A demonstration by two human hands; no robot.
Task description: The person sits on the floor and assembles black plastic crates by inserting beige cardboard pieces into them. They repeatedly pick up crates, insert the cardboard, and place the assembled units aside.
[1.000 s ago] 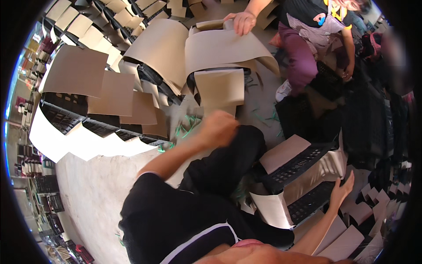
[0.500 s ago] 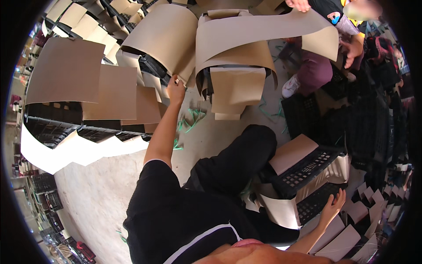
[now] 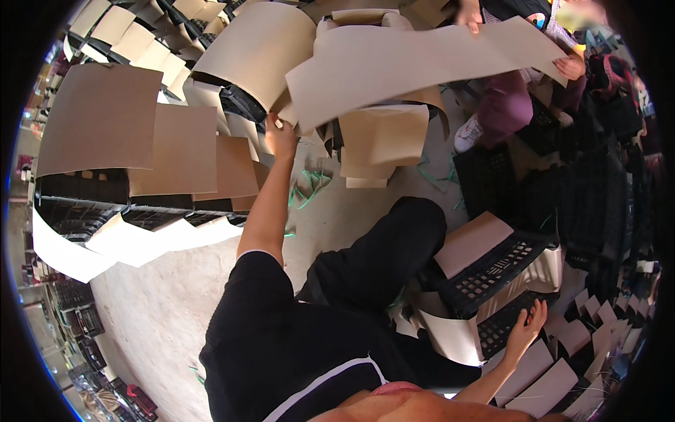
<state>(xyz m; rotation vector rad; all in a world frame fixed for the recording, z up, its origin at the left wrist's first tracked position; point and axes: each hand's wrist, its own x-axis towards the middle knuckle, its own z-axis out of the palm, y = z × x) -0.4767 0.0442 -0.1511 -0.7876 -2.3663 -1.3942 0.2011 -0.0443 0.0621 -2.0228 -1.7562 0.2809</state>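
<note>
My left arm reaches forward, and the fingers of my left hand are closed on the lower corner of a large curved brown paper sheet. That sheet drapes over a black plastic crate. Near my right side, my right hand has its fingers apart at the edge of a black crate lined with paper. Whether the fingertips touch the crate is hard to see. A brown flap stands out from the crate above it.
A co-worker's hands hold a long brown paper sheet above another paper-lined crate. At left stands a row of black crates with paper flaps. Green strap scraps lie on the floor. More dark crates are stacked at right.
The co-worker's long sheet has come down and left, flattening out, and that person's lower hand now grips its right end. My own hands have barely moved.
</note>
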